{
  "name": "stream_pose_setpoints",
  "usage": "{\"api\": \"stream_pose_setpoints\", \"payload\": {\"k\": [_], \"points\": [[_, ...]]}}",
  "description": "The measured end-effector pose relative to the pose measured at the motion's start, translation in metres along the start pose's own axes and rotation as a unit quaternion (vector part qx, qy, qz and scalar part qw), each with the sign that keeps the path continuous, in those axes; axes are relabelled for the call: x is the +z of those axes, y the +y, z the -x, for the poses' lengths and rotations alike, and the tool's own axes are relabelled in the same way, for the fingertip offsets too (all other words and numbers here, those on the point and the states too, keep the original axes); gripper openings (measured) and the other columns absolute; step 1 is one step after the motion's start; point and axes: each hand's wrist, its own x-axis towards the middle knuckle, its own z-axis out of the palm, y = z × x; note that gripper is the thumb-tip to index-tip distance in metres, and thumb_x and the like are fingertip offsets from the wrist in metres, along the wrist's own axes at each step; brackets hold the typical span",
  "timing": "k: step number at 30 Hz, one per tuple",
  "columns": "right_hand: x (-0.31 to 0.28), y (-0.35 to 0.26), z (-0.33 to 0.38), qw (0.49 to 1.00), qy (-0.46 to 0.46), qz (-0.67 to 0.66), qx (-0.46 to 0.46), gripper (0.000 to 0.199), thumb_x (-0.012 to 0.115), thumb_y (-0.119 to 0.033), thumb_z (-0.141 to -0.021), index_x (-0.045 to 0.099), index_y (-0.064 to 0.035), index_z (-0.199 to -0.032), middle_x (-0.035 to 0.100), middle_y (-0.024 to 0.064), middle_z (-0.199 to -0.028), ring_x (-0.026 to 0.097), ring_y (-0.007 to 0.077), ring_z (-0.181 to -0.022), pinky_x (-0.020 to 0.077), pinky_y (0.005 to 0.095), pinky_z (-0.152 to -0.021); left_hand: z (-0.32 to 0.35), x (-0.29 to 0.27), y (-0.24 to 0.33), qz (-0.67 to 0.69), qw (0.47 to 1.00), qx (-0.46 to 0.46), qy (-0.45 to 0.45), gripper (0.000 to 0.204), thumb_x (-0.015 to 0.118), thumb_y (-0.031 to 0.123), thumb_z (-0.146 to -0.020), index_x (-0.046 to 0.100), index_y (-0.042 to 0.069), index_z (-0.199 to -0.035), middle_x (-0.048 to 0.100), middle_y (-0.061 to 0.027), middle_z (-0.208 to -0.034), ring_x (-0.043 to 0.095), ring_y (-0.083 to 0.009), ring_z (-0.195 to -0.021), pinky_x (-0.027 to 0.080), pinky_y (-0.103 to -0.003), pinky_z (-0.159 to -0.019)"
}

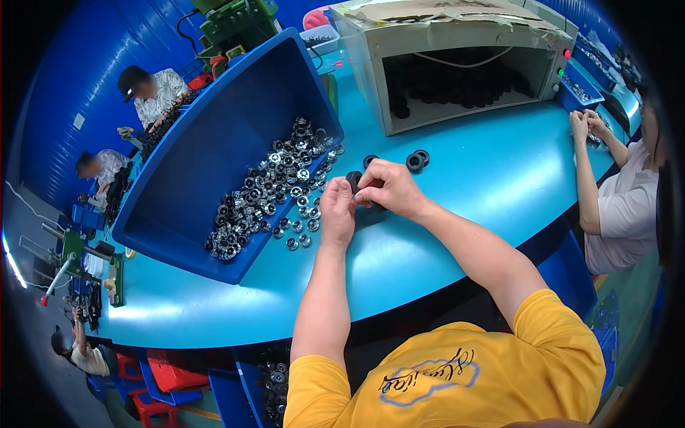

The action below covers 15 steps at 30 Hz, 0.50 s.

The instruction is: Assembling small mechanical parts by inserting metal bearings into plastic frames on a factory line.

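Observation:
Over the table, my left hand (337,212) and my right hand (392,188) meet, fingers closed around a small black rubber tyre (354,180). Fingers partly cover the tyre, so I cannot tell whether a rim sits inside it. Just beyond my right hand lie a loose black tyre (369,161) and a pair of tyres (415,162). Left of my left hand, shiny chrome wheel rims (250,189) are heaped at the open side of a tilted blue bin (193,157). Several loose rims (298,227) have spilled onto the turquoise table (421,264).
A white box-shaped oven (371,78) with black tyres (457,85) inside stands at the back. A person (621,171) works at the right; others (158,93) sit at the far left. A green press (235,28) stands behind the bin.

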Motion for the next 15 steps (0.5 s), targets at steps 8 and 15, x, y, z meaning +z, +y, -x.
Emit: {"api": "stream_pose_setpoints", "payload": {"k": [8, 15], "points": [[-0.018, 0.017, -0.082, 0.986, -0.015, 0.152, 0.067, 0.015, 0.073, -0.011, -0.086, 0.074, -0.0046, -0.099, 0.070, 0.0070, -0.083, 0.068, 0.0203, -0.076, 0.0554, 0.0341, -0.067, -0.007, -0.019, 0.015, 0.043, 0.990, 0.073, 0.113, 0.032, 0.047, 0.034, -0.108, 0.057, 0.003, -0.109, 0.062, -0.0108, -0.106, 0.061, -0.0189, -0.092, 0.057, -0.039, -0.079], [0.023, 0.076, -0.112, 0.913, -0.059, 0.403, 0.024, 0.034, 0.077, -0.014, -0.078, 0.072, -0.0121, -0.111, 0.066, 0.0144, -0.111, 0.065, 0.0355, -0.105, 0.0518, 0.0442, -0.093, -0.008, -0.010, 0.011, 0.099, 0.987, 0.072, 0.100, 0.031, 0.042, 0.025, -0.108, 0.058, -0.001, -0.112, 0.067, -0.0201, -0.111, 0.067, -0.0234, -0.094, 0.059, -0.042, -0.084]]}}
